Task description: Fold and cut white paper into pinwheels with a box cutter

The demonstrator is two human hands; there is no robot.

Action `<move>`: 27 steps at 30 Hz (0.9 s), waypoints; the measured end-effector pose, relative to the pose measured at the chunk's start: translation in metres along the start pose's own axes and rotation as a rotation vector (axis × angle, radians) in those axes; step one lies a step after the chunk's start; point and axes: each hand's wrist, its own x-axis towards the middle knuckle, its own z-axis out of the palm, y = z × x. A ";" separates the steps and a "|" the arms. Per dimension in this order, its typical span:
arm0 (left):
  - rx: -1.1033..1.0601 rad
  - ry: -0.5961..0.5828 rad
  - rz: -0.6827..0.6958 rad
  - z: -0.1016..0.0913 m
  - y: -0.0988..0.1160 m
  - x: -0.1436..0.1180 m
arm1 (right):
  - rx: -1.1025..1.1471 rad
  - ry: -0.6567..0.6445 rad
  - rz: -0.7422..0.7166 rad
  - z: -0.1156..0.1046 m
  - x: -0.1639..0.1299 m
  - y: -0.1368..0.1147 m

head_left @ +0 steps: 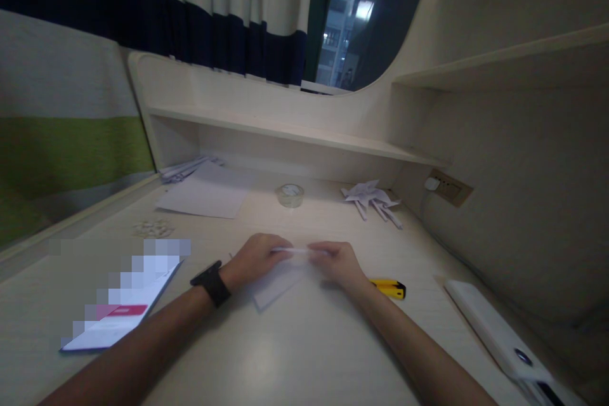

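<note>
Paper strip (299, 251) pinched at both ends; left hand (257, 260) and right hand (339, 262) knuckles-up, fingers curled.

My left hand (257, 259): pinching one end of a thin rolled paper strip (299, 251).
My right hand (339, 261): pinching its other end, fingertips facing my left.
Under my hands: a white sheet (273, 288).
Just right of my right wrist: a yellow utility knife (389, 288).
Beyond my hands: a tape roll (290, 195).

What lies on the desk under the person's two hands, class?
A white sheet of paper lies flat under both hands, left hand and right hand, which pinch a rolled paper strip. The sheet's far part is hidden by the hands.
</note>
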 end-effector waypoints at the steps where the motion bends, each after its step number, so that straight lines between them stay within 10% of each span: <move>1: 0.019 0.001 0.009 0.000 -0.001 -0.001 | -0.003 0.001 0.013 0.000 -0.001 -0.002; 9: 0.455 -0.004 0.197 0.006 0.014 -0.004 | -0.096 0.020 -0.073 0.008 -0.009 -0.016; 27: 0.632 0.044 0.199 0.006 0.015 -0.006 | -0.030 0.120 -0.090 0.012 -0.014 -0.026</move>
